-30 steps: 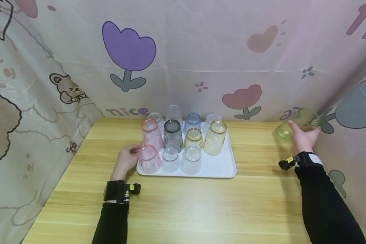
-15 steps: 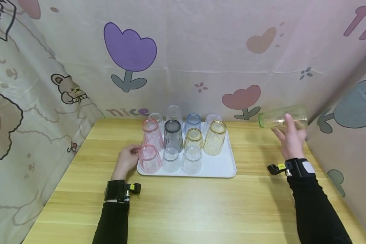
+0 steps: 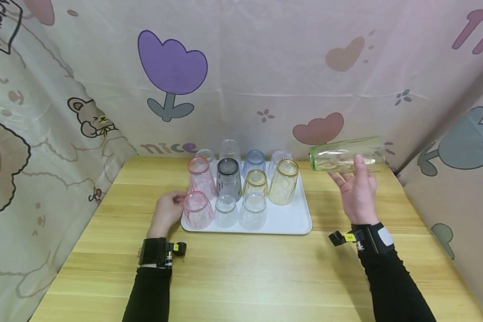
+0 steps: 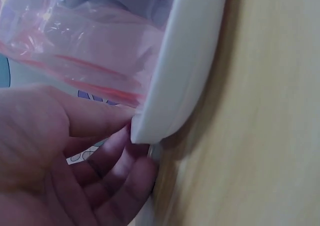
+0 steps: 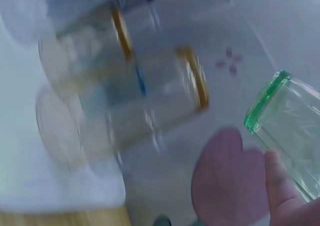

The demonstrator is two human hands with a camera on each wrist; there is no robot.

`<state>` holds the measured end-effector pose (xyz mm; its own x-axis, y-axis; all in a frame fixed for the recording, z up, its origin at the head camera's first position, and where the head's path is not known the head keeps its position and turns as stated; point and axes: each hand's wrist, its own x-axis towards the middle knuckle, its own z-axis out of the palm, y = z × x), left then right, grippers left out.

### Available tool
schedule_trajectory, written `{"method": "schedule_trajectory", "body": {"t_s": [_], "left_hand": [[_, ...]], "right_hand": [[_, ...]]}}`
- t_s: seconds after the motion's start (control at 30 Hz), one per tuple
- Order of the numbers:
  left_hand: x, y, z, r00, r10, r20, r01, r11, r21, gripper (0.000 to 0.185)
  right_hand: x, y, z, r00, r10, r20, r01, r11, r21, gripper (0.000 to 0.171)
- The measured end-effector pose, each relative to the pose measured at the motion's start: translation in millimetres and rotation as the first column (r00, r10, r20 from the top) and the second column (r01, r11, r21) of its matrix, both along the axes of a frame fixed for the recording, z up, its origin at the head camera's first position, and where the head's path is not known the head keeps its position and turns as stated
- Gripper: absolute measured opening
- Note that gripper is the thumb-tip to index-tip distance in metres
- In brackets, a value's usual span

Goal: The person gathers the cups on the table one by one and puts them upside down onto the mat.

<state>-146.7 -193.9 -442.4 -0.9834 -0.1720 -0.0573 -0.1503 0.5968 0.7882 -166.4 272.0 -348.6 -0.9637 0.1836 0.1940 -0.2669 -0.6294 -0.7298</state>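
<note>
Pinched the near-left corner of the tray (image 3: 290,221) with the left hand (image 3: 166,213), thumb on the rim, fingers curled beneath, left of centre frame.

Gripped the green cup (image 3: 346,154) in the right hand (image 3: 356,194), fingers wrapped round it, right of centre; held on its side in the air, mouth toward the tray, well clear of the table (image 3: 245,277).

Counted on the tray, all upside down:
- near row: three cups, with a bare spot at the right end;
- middle row: four;
- far row: four.

Totalled eleven placed and one in hand. Judged nearly complete: one cup left off the tray.

Sorted by colour: two pink, one grey, two yellow, one blue, five clear, one green.
</note>
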Motion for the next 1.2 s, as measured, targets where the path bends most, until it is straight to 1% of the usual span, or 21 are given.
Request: {"method": "schedule_trajectory", "body": {"t_s": [0.07,0.17,0.23,0.27,0.33,0.43,0.5,0.6,0.7,0.8,0.87,0.9,0.93,0.97,1.03,1.1,1.13,1.2], "left_hand": [[1.0,0.0,1.5,1.000,0.021,-0.015,-0.022,1.000,-0.021,0.033],[1.7,0.3,4.5,0.993,0.085,-0.080,-0.088,0.996,-0.031,0.034],[2.1,1.2,7.8,0.979,0.145,-0.147,-0.147,0.989,-0.007,0.035],[2.2,1.8,9.6,0.967,0.178,-0.185,-0.178,0.984,0.013,0.034],[2.6,3.5,13.6,0.936,0.245,-0.254,-0.237,0.970,0.062,0.035],[3.7,7.3,20.1,0.876,0.326,-0.355,-0.297,0.945,0.135,0.037],[4.2,10.2,23.8,0.835,0.352,-0.422,-0.303,0.936,0.181,0.035],[5.1,16.6,31.1,0.766,0.351,-0.539,-0.273,0.936,0.221,0.030],[5.2,25.2,38.2,0.687,0.312,-0.656,-0.206,0.950,0.237,0.022],[6.5,37.7,45.8,0.608,0.236,-0.758,-0.099,0.970,0.222,0.018],[6.9,47.7,50.2,0.561,0.162,-0.812,-0.009,0.982,0.190,0.020],[7.1,53.6,52.2,0.534,0.121,-0.837,0.037,0.985,0.166,0.023],[7.5,60.0,54.1,0.504,0.078,-0.860,0.087,0.986,0.140,0.027],[7.9,66.6,56.1,0.480,0.035,-0.877,0.130,0.985,0.110,0.032],[9.3,80.5,59.3,0.426,-0.056,-0.903,0.208,0.977,0.038,0.044],[12.3,94.0,60.9,0.390,-0.134,-0.911,0.268,0.963,-0.027,0.053],[14.1,100.1,61.5,0.380,-0.172,-0.909,0.299,0.953,-0.055,0.057],[17.8,110.2,60.9,0.369,-0.237,-0.899,0.345,0.933,-0.104,0.062]], "right_hand": [[4.2,-9.8,-0.9,1.000,0.017,-0.007,-0.017,0.999,0.041,0.032],[8.9,-23.5,-2.6,0.999,0.048,-0.025,-0.046,0.996,0.077,0.031],[11.0,-32.8,-4.1,0.997,0.065,-0.042,-0.061,0.994,0.092,0.029],[12.3,-37.1,-5.0,0.996,0.078,-0.052,-0.073,0.993,0.097,0.026],[15.1,-45.9,-6.7,0.992,0.104,-0.066,-0.096,0.989,0.117,0.024],[19.7,-57.9,-9.1,0.986,0.142,-0.083,-0.129,0.981,0.146,0.024],[22.6,-65.4,-10.5,0.983,0.163,-0.086,-0.147,0.976,0.161,0.023],[27.4,-76.0,-12.7,0.981,0.181,-0.070,-0.167,0.971,0.169,0.024],[32.1,-85.6,-15.4,0.982,0.185,-0.035,-0.176,0.968,0.181,0.028],[36.4,-93.8,-17.8,0.978,0.206,-0.018,-0.199,0.962,0.188,0.035],[38.9,-98.9,-19.4,0.973,0.228,-0.021,-0.220,0.957,0.191,0.039],[40.0,-101.1,-20.2,0.970,0.240,-0.025,-0.231,0.954,0.192,0.042],[41.1,-103.3,-20.9,0.968,0.249,-0.027,-0.239,0.951,0.194,0.043],[42.0,-105.4,-21.6,0.966,0.258,-0.030,-0.247,0.949,0.197,0.044],[43.5,-109.4,-23.0,0.962,0.270,-0.027,-0.260,0.945,0.197,0.045],[44.6,-113.2,-24.0,0.960,0.281,-0.020,-0.272,0.943,0.193,0.045],[45.1,-115.0,-24.3,0.958,0.287,-0.014,-0.279,0.941,0.193,0.044],[46.3,-118.6,-24.9,0.955,0.297,-0.004,-0.291,0.938,0.188,0.044]]}}
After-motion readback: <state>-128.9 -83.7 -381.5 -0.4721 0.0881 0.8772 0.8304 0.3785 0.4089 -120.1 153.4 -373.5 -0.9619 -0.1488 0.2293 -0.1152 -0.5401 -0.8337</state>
